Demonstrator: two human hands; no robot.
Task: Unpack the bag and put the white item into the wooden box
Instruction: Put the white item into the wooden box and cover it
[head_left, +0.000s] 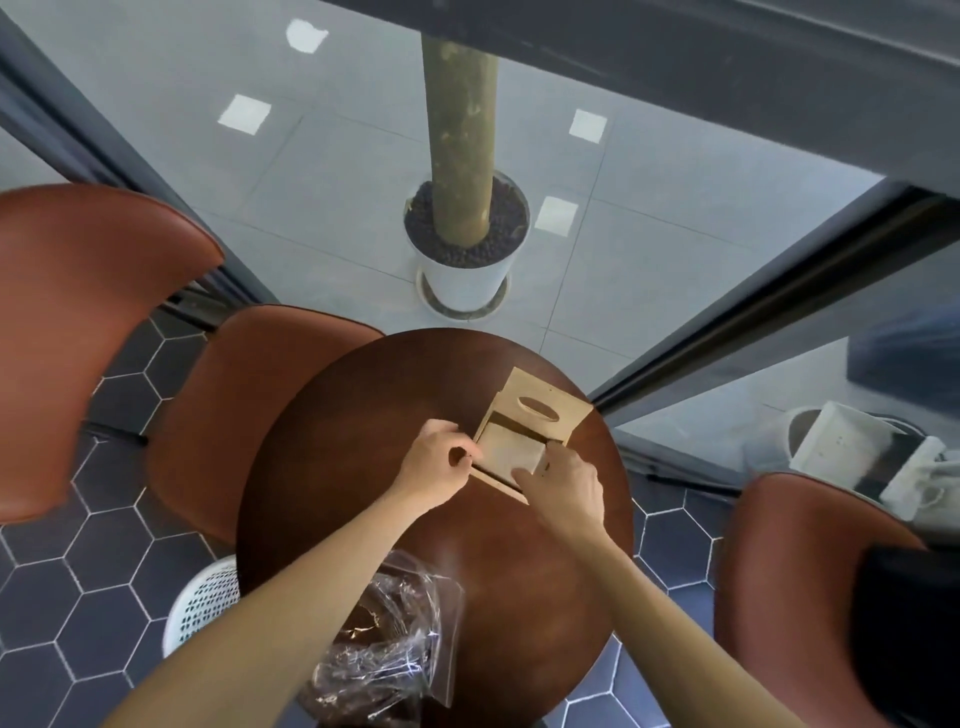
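Observation:
A wooden box (540, 402) lies on the round brown table (519, 571), its lid with an oval hole slid back toward the far side. In the opened part lies the pale white item (511, 449), flat and rectangular. My left hand (436, 462) pinches the box's left edge. My right hand (563, 486) is at the box's near right corner, fingers laid on the white item and thumb by the box wall. The crumpled clear plastic bag (384, 649) lies at the table's near edge, between my forearms.
Brown leather chairs stand at the left (88, 332), behind the table (234, 405) and at the right (789, 597). A white slotted basket (202, 608) sits on the floor at the near left. Beyond the glass is a potted trunk (462, 260).

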